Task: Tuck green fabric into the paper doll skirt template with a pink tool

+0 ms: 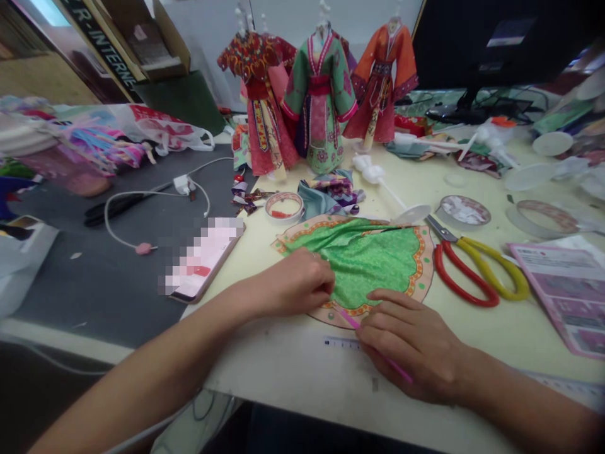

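Note:
A fan-shaped piece of green fabric (378,265) with an orange and peach patterned border lies on the table, with creases running across it. My left hand (300,280) rests on its left side, fingers curled and pressed to the cloth. Near the lower border, my right hand (411,343) is closed around a thin pink stick (348,318); its tip touches the peach edge. Whether that stick is a pen, I cannot tell. Partly under the right hand lies a clear ruler (338,343). Scissors (466,271) with red and yellow handles lie right of the cloth.
Small dressed figures (321,101) stand at the back before a monitor (501,44). A phone (208,258) and a white cable (123,233) lie left. Tape rolls (283,207), a white stand (385,186) and a pink printed sheet (562,296) surround the cloth.

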The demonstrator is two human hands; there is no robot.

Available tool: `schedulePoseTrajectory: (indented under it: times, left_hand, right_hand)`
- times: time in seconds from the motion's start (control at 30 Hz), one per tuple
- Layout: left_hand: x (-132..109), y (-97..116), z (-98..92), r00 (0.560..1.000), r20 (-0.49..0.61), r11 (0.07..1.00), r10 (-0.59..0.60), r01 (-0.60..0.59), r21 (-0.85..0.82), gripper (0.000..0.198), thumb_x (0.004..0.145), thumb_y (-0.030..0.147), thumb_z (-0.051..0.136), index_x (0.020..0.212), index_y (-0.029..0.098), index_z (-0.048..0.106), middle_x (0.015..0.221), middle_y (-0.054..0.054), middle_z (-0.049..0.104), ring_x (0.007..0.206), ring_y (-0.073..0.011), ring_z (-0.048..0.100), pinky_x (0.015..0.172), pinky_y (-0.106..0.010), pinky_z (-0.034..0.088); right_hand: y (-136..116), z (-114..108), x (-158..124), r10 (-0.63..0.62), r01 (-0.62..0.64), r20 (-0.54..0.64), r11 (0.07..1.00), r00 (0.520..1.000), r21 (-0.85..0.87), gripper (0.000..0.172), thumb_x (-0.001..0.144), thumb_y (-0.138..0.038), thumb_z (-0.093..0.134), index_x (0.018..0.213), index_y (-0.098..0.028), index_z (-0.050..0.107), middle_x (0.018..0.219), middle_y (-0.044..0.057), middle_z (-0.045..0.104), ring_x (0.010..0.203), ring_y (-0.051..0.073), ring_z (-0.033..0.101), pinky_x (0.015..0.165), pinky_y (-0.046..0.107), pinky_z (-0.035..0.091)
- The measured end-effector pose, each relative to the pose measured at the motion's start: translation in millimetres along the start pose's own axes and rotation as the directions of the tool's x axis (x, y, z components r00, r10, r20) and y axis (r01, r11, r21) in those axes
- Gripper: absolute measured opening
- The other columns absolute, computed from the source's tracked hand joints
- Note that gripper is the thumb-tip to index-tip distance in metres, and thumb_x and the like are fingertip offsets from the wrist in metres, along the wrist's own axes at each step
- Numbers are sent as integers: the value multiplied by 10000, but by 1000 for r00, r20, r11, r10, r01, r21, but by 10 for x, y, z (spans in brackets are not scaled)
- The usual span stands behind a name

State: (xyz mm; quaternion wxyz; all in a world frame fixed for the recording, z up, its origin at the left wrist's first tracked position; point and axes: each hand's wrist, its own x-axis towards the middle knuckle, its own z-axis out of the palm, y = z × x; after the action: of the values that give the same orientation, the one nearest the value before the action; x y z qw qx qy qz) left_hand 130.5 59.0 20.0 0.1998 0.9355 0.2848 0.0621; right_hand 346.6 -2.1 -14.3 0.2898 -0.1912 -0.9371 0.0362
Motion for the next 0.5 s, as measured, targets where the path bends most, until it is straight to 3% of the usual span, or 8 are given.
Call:
schedulePoseTrajectory:
  times: [0.5]
  left_hand:
    - [14,14,-6,999,34,1000,-25,26,-15,126,753,103,526,695,157,623,674,-15,630,670,-125,537,681,-253,370]
  right_hand:
    - [10,9,32,26,-26,-55,1000,998,1,124,783,-63,524,859,-146,576,714,11,642,685,117,578,854,353,481]
